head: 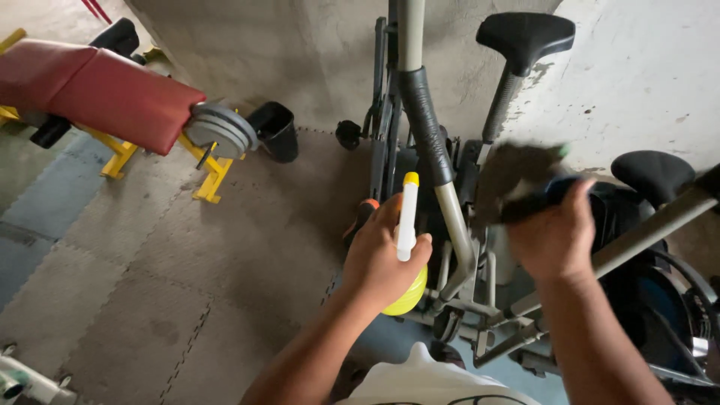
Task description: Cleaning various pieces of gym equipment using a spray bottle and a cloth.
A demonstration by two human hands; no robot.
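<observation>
My left hand (384,255) grips a yellow spray bottle (406,296) with a white nozzle tipped in yellow, held upright beside the grey handlebar post (429,127) of an exercise bike. My right hand (553,234) holds a dark cloth (517,176), blurred with motion, against the bike's frame just below the black saddle (525,34). A second black saddle (652,172) sits to the right of that hand.
A red padded bench (97,90) on a yellow frame stands at the upper left with grey weight plates (219,129) and a black bucket (274,131) beside it. Grey foam floor tiles (150,270) cover the ground. A rough concrete wall runs behind.
</observation>
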